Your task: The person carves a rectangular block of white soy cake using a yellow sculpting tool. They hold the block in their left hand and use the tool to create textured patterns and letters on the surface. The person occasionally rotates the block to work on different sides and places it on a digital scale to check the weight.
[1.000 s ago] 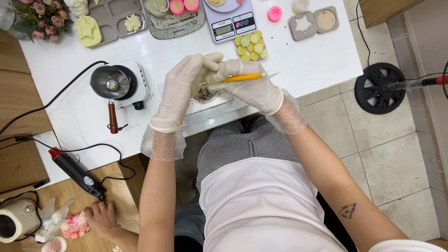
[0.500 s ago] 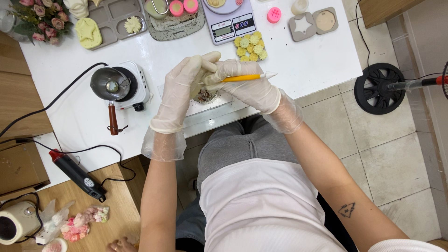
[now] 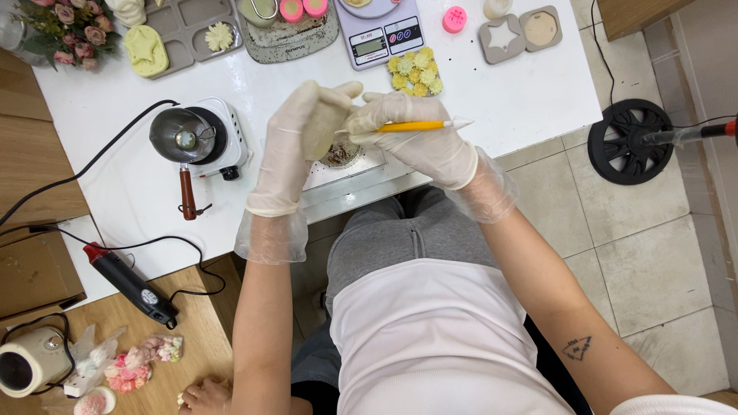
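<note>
The scene was taken by a single head-worn camera, pointed almost straight down over the person's lap and forearms. The near edge of the white table (image 3: 154,230) was crossed just above the middle of the frame, while its far edge was cut off by the top border. The gloved hands were caught close, near the centre. Tiled floor (image 3: 653,253) was taken in at the right, wooden flooring (image 3: 192,323) at the lower left. No second view was supplied.

Another person's hand (image 3: 201,395) back at bottom edge (by pink flowers (image 3: 138,361)); gloved hands unmoved.
</note>
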